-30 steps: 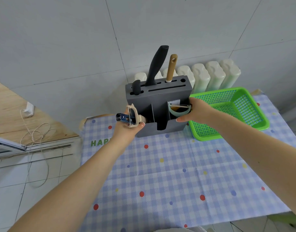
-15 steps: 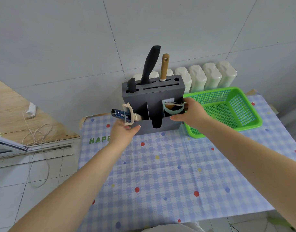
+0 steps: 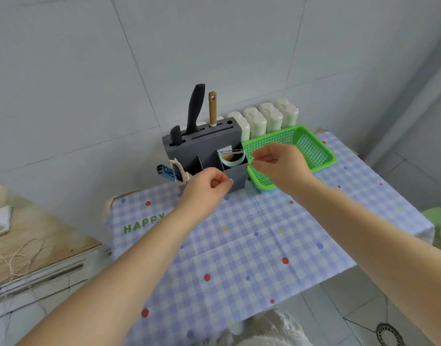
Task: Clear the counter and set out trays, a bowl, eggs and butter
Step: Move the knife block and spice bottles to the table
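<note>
From the head camera, I take the grey knife block [image 3: 209, 156] as my landmark; it stands upright at the back of the checked tablecloth [image 3: 251, 245], against the wall. My left hand [image 3: 207, 188] hovers just in front of the block's lower front wall, fingers loosely curled and holding nothing. My right hand [image 3: 279, 166] hangs at the block's right side, over the near corner of the green basket [image 3: 311, 148], fingers also loosely bent and empty. The basket sits touching or just beside the block's right wall; I cannot tell which. Its long axis runs away from the block to the right. I judge the basket is next to clear, and my right hand is nearer, already above its rim. A beige peeler [image 3: 178, 171] juts from the block's left side.
</note>
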